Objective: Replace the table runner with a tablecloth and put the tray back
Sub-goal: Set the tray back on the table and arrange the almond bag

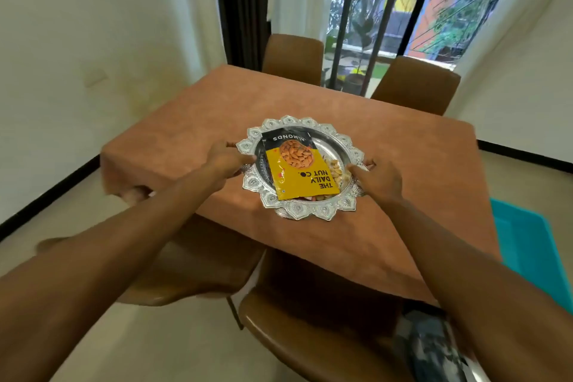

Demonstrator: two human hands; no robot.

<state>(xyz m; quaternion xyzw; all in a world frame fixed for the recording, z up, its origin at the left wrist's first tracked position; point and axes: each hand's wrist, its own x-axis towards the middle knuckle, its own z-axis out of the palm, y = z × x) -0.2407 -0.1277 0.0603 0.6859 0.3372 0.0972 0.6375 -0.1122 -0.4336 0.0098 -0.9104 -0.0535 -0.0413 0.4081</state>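
A round silver tray [310, 211] with an ornate scalloped rim is over the terracotta tablecloth [192, 121] that covers the table. In the tray lie a yellow and black almond packet [299, 177] and some loose nuts [336, 171]. My left hand [224, 160] grips the tray's left rim. My right hand [376, 180] grips its right rim. Whether the tray rests on the cloth or hangs just above it I cannot tell. No table runner is in view.
Two brown chairs [293, 57] stand at the table's far side and two more [297, 326] at the near side below my arms. A turquoise mat [524, 242] lies on the floor at right. A barred window [403, 9] is behind.
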